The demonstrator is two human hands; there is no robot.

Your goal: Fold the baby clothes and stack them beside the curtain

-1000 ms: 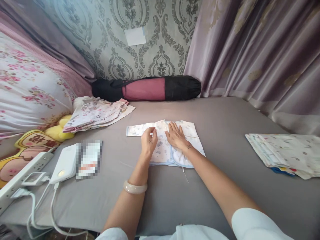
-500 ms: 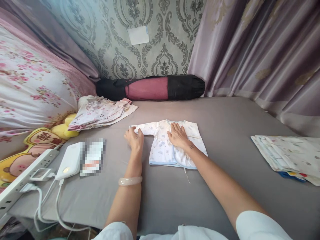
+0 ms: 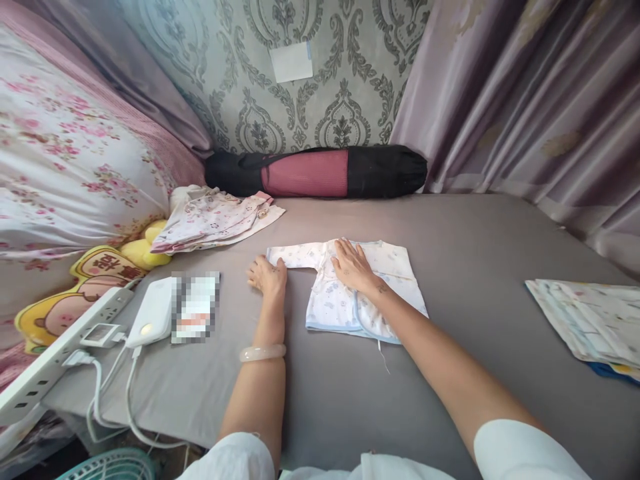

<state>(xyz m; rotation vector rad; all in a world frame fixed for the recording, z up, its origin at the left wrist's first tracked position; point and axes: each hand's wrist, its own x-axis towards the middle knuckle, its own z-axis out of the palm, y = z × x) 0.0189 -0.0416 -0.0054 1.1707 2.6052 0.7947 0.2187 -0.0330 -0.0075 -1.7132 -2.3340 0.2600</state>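
A small white baby shirt (image 3: 327,307) with a faint print and light blue edging lies flat on the grey sheet. Its left sleeve (image 3: 295,255) stretches out straight to the side; no sleeve shows spread out on its right. My right hand (image 3: 354,267) rests flat on the upper chest of the shirt, fingers extended, hiding part of the front. Just beside the left cuff is my left hand (image 3: 267,275), its fingers apart and slightly bent over the sheet, the thumb close to the cuff. A thin white tie hangs from the lower hem.
Folded baby clothes (image 3: 220,220) lie at the back left, and a folded cloth stack (image 3: 590,320) at the right. A black and pink rolled bag (image 3: 305,173) lines the wall. A white power bank (image 3: 153,313), cables and a power strip (image 3: 65,360) occupy the left edge.
My left hand has slid off the cuff towards the left. My right hand has moved a little left across the shirt's chest. The whole view has shifted slightly.
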